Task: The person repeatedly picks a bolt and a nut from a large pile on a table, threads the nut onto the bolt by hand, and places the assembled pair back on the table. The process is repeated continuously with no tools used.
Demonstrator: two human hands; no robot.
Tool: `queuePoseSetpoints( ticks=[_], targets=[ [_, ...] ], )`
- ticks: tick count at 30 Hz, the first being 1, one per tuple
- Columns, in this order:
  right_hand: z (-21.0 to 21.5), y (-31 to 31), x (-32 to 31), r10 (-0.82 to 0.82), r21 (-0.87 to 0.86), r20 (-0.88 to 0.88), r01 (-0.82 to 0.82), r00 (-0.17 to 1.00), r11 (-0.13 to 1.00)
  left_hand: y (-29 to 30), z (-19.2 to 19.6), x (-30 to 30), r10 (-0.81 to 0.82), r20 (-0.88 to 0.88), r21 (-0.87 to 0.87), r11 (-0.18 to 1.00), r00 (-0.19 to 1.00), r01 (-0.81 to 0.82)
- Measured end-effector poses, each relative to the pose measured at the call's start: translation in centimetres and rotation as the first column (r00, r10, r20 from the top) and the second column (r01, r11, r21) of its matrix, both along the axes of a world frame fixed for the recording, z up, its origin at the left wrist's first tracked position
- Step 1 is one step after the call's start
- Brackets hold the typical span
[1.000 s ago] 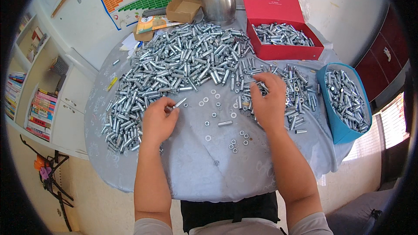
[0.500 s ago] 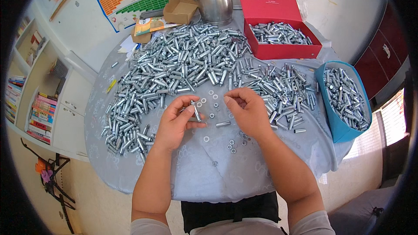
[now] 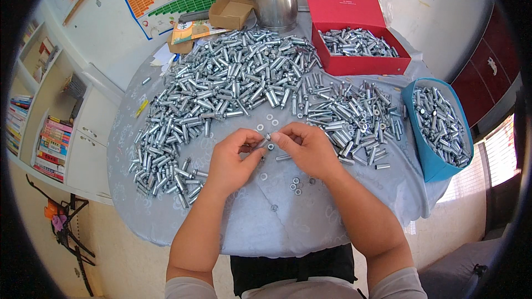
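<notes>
My left hand (image 3: pixel 235 157) is closed around a metal expansion bolt, mostly hidden by the fingers. Its small shiny end (image 3: pixel 268 136) shows where the fingertips of both hands meet. My right hand (image 3: pixel 305 146) is pinched at that end; whether it also holds a small part there is hidden. Just past the hands lie flat washers (image 3: pixel 260 127). A nut (image 3: pixel 270 146) sits between the hands on the cloth, and a loose metal sleeve (image 3: pixel 283 157) is partly under my right hand. Nearer me are several nuts (image 3: pixel 296 181), one washer (image 3: pixel 263 176) and a single nut (image 3: pixel 274 208).
A big heap of metal expansion bolts (image 3: pixel 233 72) spreads over the far and left table, with a smaller pile (image 3: pixel 354 110) at the right. A red box (image 3: pixel 366 66) and a blue bin (image 3: pixel 438 174) hold more. Behind stand a steel pot (image 3: pixel 274 2) and a cardboard box (image 3: pixel 230 13).
My hands have come together: the right moved left to the bolt's end, and the left turned and shifted right, tilting the bolt. Several bolts at the left heap's near edge have shifted.
</notes>
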State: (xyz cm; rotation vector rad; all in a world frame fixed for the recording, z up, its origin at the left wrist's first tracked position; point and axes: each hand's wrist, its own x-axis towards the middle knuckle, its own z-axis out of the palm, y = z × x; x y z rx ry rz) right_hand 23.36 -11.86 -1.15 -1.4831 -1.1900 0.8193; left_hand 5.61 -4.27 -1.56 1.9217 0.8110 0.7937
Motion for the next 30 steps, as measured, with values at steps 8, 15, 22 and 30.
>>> queuePoseSetpoints(
  ticks=[8, 15, 22, 30],
  targets=[
    [-1.1, 0.3, 0.3, 0.05, -0.008, -0.041, -0.05, 0.998, 0.999, 0.0, 0.4, 0.0, -0.06, -0.012, 0.259, 0.964, 0.998, 0.061],
    [0.2, 0.1, 0.8, 0.017, -0.153, -0.337, -0.072, 0.942, 0.986, 0.1, 0.0, -0.1, 0.035, 0.162, -0.252, 0.968, 0.986, 0.007],
    [-0.4, 0.2, 0.4, 0.041, -0.005, -0.334, -0.045, 0.942, 0.999, 0.2, -0.1, 0.0, 0.045, 0.292, -0.394, 0.916, 0.956, 0.078],
    [-0.1, 0.2, 0.4, 0.011, -0.052, -0.37, -0.032, 0.929, 0.998, 0.2, -0.2, 0.1, 0.002, 0.29, -0.324, 0.941, 0.957, 0.096]
  ],
)
